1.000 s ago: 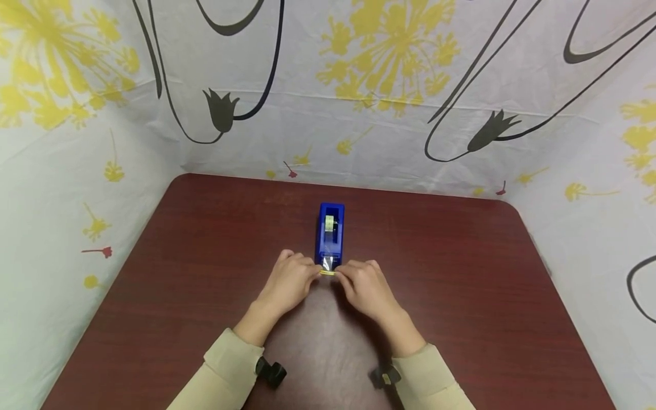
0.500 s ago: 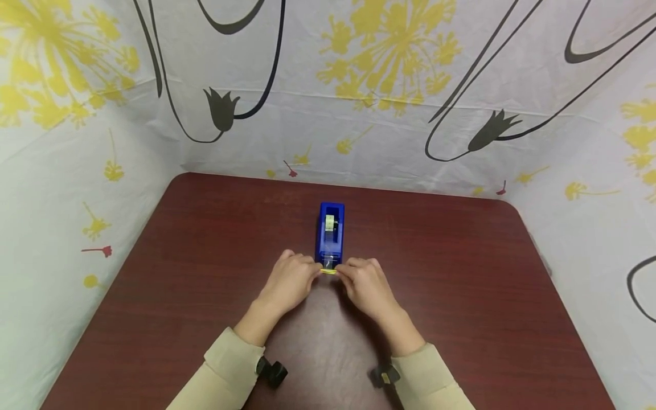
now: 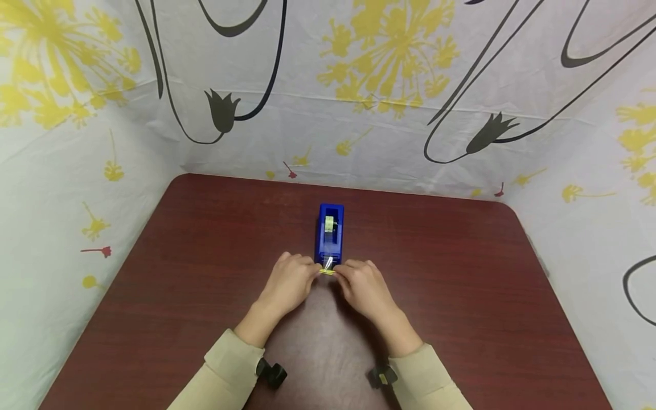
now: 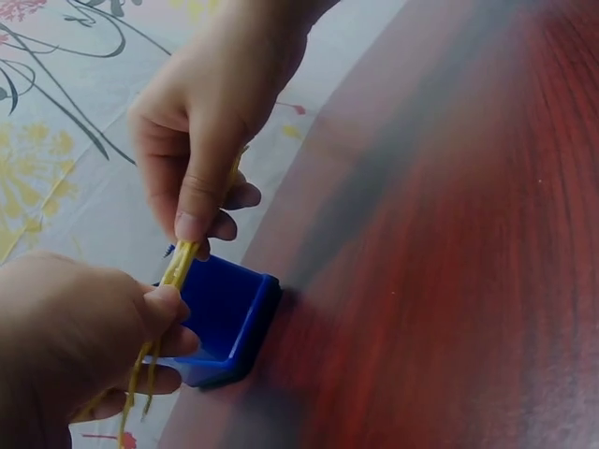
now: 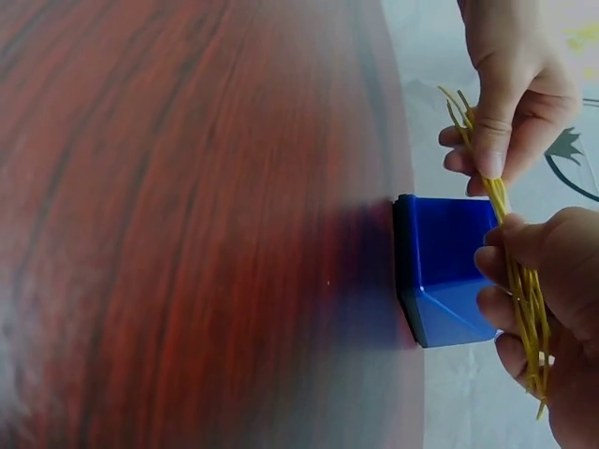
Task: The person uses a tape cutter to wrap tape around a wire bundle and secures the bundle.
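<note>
A bundle of thin yellow strands (image 3: 327,271) is stretched between the two hands at the front end of a blue tape dispenser (image 3: 331,233). My left hand (image 3: 288,283) pinches one end, thumb on top, as the left wrist view shows. The other end is pinched by my right hand (image 3: 367,287); in the right wrist view loose strands (image 5: 532,346) stick out past its fingers. Clear tape (image 3: 328,262) runs from the roll (image 3: 329,224) down to the dispenser's front, close to the bundle. Whether the tape touches the strands, I cannot tell.
The dispenser stands on a dark red wooden table (image 3: 435,273). White sheeting (image 3: 307,68) with yellow and grey flower prints hangs around its back and sides. A small black device (image 3: 271,373) sits on each sleeve cuff.
</note>
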{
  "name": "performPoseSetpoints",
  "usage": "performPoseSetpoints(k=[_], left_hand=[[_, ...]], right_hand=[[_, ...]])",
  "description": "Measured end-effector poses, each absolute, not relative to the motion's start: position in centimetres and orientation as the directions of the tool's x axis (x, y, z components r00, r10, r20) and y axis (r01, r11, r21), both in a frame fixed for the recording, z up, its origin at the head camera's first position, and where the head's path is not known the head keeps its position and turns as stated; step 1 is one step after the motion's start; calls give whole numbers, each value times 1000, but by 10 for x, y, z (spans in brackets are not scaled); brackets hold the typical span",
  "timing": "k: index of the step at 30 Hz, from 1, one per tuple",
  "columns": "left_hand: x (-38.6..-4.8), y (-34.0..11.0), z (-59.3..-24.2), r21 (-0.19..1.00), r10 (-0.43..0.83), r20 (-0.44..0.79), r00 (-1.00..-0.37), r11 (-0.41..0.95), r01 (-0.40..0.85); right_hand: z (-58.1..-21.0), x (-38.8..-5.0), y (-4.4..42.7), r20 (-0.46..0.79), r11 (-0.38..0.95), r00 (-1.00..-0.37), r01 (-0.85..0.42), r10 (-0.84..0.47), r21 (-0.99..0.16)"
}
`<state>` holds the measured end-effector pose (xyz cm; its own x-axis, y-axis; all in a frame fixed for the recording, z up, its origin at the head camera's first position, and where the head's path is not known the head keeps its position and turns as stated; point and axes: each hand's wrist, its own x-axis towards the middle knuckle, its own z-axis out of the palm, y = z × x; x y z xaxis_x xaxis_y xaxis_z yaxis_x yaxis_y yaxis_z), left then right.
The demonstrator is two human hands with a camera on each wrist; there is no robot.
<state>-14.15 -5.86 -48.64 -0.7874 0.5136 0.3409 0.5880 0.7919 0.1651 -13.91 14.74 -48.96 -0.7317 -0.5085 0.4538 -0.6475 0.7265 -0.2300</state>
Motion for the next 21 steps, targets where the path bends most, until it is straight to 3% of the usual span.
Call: performPoseSetpoints(k=[8,16,21], left_hand=[[-146,-56,-482,239,541,242,-806,771,590],[-145,-56,-484,248,525,294,-799,765,595],[-144,-55,-483,252,517,279,-809,774,581]], right_hand=[[-492,-140,148,512,713,-688,-675,-515,-190],[-491,-140,146,485,729,-713,-654,-507,-200],[-494,-141,146,513,726,-697,-661,-501,-189]])
